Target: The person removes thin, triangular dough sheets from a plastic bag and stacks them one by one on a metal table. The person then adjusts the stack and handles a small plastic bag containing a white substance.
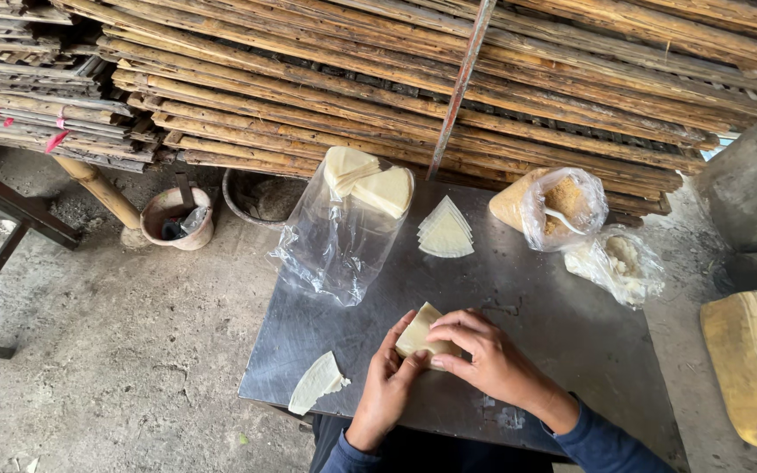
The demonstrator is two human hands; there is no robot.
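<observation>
My left hand (387, 381) and my right hand (484, 355) both grip a pale folded wrapper sheet (418, 333) at the near middle of a dark metal table (519, 289). The fingers of both hands press on its edges. A single wedge-shaped wrapper piece (315, 383) lies on the table's near left corner, left of my left hand. A fanned stack of wedge-shaped wrappers (445, 230) rests farther back on the table. A clear plastic bag (339, 236) with more pale wrapper sheets sits at the back left.
A bag of brown crumbly filling with a spoon (558, 206) and a bag of whitish filling (617, 263) sit at the table's back right. Stacked bamboo racks (413, 79) fill the background. A small bucket (177, 217) stands on the concrete floor; a yellow container (755, 368) is at right.
</observation>
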